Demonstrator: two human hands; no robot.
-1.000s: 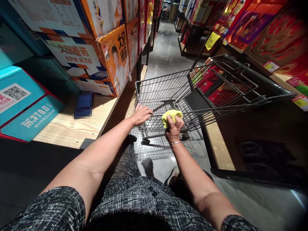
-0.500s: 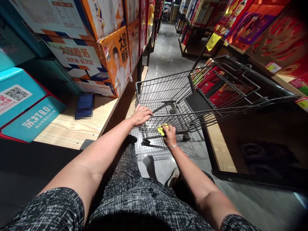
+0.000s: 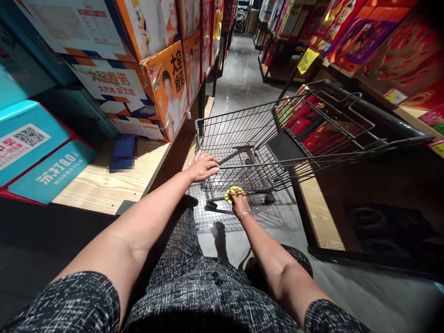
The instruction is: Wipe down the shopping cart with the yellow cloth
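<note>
A dark wire shopping cart stands at an angle in the aisle, its basket showing nothing inside. My left hand is closed over the top rim at the near left corner. Lower down, my right hand, with a thin bracelet at the wrist, grips a bunched yellow cloth. The cloth is at the lower side of the basket, by the frame bar above the wheels; fingers cover part of it.
Orange and white cartons are stacked on a wooden shelf at left, near a turquoise box and a blurred dark blue item. Red gift boxes line the right side. Tiled floor runs down the aisle.
My right hand and the yellow cloth have moved slightly down and left along the cart's lower side. My left hand stays on the rim.
</note>
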